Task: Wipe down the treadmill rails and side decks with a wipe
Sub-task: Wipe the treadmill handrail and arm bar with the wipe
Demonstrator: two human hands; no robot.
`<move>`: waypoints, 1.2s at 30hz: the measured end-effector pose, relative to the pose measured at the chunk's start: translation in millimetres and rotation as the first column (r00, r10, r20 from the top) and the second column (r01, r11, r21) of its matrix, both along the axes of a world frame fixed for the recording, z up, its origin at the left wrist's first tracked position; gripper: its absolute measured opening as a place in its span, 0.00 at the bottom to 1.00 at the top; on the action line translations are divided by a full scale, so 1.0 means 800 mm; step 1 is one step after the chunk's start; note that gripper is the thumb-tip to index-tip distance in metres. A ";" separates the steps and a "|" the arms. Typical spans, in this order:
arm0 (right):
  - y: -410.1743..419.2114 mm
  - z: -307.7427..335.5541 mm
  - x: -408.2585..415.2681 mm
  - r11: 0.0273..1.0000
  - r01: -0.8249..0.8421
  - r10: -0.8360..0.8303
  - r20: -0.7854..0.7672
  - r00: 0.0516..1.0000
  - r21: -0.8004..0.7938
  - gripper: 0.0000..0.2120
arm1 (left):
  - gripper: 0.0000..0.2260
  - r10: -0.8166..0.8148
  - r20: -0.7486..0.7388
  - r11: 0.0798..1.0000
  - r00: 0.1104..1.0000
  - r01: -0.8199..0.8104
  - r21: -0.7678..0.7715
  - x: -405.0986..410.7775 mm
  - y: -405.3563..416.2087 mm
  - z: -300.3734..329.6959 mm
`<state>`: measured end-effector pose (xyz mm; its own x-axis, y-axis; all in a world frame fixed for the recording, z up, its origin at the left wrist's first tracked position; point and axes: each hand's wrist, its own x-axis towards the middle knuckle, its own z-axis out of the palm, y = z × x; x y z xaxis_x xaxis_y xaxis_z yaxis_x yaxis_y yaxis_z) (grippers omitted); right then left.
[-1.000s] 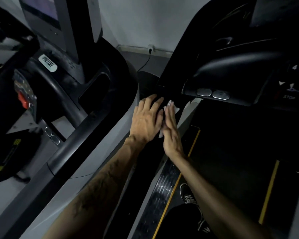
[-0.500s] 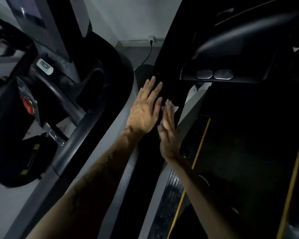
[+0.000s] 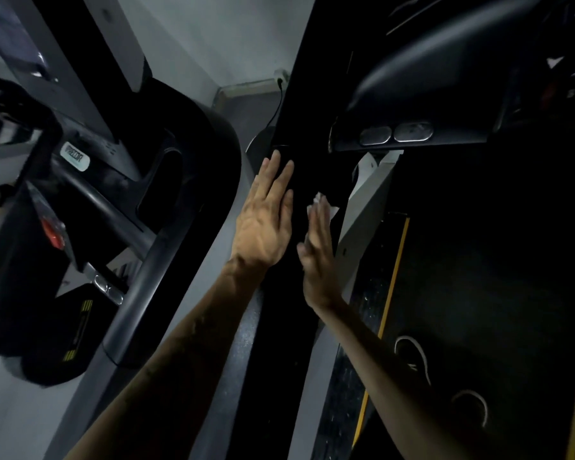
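Note:
A black treadmill rail (image 3: 289, 310) runs up the middle of the head view. My left hand (image 3: 264, 224) lies flat on the rail's left side with straight fingers. My right hand (image 3: 317, 260) presses a white wipe (image 3: 326, 205) against the rail's right face, fingers straight; only the wipe's top edge shows past my fingertips. The ribbed side deck (image 3: 359, 343) with a yellow stripe runs just right of the rail.
A second treadmill (image 3: 120, 207) with a curved black handrail and a red stop button stands close on the left. The console underside (image 3: 395, 134) with two metal sensor pads hangs over the belt (image 3: 478, 277). A power cord (image 3: 276, 107) hangs at the back wall. My shoes (image 3: 445, 386) are on the belt.
Both hands have slid a little farther up along the rail and spread apart. The camera has tilted, so the console sits higher in view.

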<state>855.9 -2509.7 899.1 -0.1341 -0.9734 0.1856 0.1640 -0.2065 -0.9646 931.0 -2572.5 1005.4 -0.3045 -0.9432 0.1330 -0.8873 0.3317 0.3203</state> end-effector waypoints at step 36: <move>0.006 -0.008 0.007 0.979 0.029 -0.040 0.053 0.998 0.201 0.34 | 0.22 0.052 0.047 0.999 0.998 -0.052 -0.004 -0.005 0.001 0.006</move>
<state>861.7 -2504.6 892.8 -0.1732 -0.9847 -0.0207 0.2151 -0.0173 -0.9764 927.0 -2571.3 1010.5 -0.2606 -0.9577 0.1221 -0.9176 0.2850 0.2770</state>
